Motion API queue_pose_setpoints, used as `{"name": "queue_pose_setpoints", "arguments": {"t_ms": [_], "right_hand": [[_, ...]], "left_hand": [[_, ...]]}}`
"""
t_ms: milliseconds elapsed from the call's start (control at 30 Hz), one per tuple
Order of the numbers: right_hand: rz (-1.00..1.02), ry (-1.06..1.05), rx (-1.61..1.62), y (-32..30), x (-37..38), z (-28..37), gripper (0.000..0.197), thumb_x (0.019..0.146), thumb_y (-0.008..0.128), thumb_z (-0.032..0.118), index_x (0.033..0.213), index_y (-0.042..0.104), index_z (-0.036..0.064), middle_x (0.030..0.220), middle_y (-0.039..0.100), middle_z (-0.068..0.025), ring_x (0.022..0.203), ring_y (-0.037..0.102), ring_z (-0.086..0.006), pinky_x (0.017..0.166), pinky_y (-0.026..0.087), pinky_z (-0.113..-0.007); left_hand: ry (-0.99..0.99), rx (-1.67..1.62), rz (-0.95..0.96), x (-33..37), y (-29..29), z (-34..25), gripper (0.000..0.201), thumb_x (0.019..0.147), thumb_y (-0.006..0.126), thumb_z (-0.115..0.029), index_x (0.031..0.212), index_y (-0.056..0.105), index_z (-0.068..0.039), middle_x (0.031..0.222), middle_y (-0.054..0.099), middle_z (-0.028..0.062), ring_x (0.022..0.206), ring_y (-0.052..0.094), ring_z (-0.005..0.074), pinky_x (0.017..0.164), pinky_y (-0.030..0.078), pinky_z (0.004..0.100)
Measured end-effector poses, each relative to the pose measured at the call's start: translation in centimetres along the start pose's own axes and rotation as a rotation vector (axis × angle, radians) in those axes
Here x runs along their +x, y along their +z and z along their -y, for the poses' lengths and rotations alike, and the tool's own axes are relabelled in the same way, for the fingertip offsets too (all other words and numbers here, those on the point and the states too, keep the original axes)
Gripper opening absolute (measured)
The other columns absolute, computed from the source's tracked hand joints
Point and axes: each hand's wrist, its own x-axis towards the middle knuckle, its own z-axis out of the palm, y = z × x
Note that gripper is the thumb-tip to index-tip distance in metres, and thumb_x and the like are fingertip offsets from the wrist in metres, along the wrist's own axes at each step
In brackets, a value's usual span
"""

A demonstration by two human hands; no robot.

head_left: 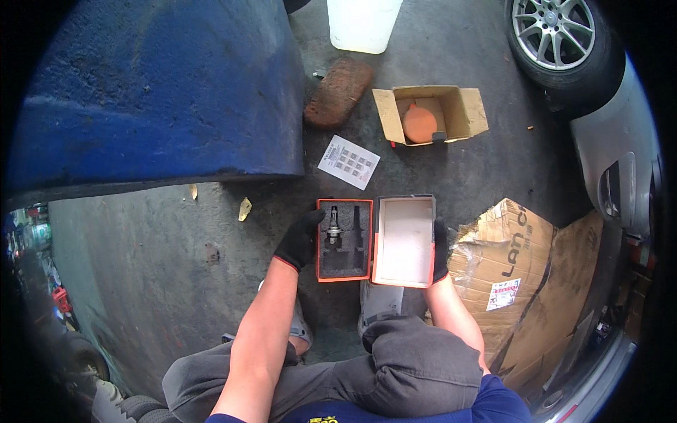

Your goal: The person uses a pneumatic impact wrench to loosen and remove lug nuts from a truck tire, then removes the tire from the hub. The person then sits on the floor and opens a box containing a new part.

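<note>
My left hand, in a black glove with a red cuff, grips the left side of a small red-edged box base. Dark grey foam lines the base. A headlight bulb sits in the foam's left slot, while the matching slot on the right holds nothing. Gloved the same way, my right hand is closed around the right side of the box lid, its pale inside facing up. Lid and base are side by side, their edges almost touching. Some fingers of both hands are hidden behind the box parts.
Beyond the box lies a printed white sheet. An open carton holds a round orange object. A reddish-brown block rests beside a blue structure. Flattened cardboard is at right, near a car wheel.
</note>
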Motion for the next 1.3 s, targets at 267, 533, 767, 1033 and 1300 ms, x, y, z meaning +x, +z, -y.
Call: {"name": "queue_pose_setpoints", "arguments": {"t_ms": [267, 533, 767, 1033, 1300], "right_hand": [[-0.070, -0.026, -0.016, 0.1, -0.3, 0.4, 0.073, 0.101, 0.067, 0.062, 0.146, 0.065, 0.0043, 0.138, 0.072, -0.0153, 0.122, 0.069, -0.0328, 0.109, 0.055, -0.047], [-0.036, -0.024, 0.018, -0.2, 0.0, 0.5, 0.071, 0.102, 0.067, 0.061, 0.144, 0.066, 0.0039, 0.138, 0.072, -0.0154, 0.121, 0.069, -0.0320, 0.109, 0.055, -0.046], [0.031, -0.023, 0.025, -0.4, 0.2, 1.1, 0.077, 0.101, 0.066, 0.065, 0.148, 0.063, 0.0039, 0.142, 0.071, -0.0165, 0.124, 0.068, -0.0341, 0.110, 0.055, -0.048], [0.150, 0.079, 0.179, -0.7, 0.2, 1.6, 0.076, 0.102, 0.063, 0.059, 0.153, 0.059, 0.0027, 0.150, 0.066, -0.0190, 0.133, 0.065, -0.0359, 0.117, 0.050, -0.051], [0.100, -0.026, -0.227, -0.4, 0.6, 0.2, 0.053, 0.110, 0.057, 0.035, 0.150, 0.060, 0.0007, 0.150, 0.066, -0.0204, 0.134, 0.065, -0.0325, 0.118, 0.050, -0.049]], "left_hand": [[-0.014, -0.027, -0.017, 0.2, 0.6, -0.6, 0.043, 0.108, 0.061, -0.030, 0.140, 0.070, -0.002, 0.134, 0.077, 0.0121, 0.124, 0.072, 0.0252, 0.112, 0.055, 0.0424], [0.091, 0.019, -0.007, 0.7, -0.5, -0.4, 0.040, 0.110, 0.058, -0.028, 0.138, 0.071, -0.002, 0.134, 0.076, 0.0120, 0.124, 0.072, 0.0246, 0.113, 0.054, 0.0415], [0.118, -0.076, -0.268, 1.5, -2.0, -0.2, 0.043, 0.108, 0.062, -0.032, 0.138, 0.070, -0.004, 0.131, 0.076, 0.0125, 0.120, 0.071, 0.0264, 0.108, 0.055, 0.0423], [0.355, -0.003, -0.568, 2.2, -3.2, 0.4, 0.050, 0.110, 0.063, -0.035, 0.148, 0.064, -0.003, 0.144, 0.070, 0.0116, 0.130, 0.067, 0.0278, 0.113, 0.051, 0.0433], [0.628, 1.336, -0.953, 0.8, -3.5, 2.3, 0.046, 0.111, 0.062, -0.028, 0.148, 0.061, -0.001, 0.132, 0.069, 0.0210, 0.119, 0.067, 0.0365, 0.105, 0.051, 0.0475]]}}
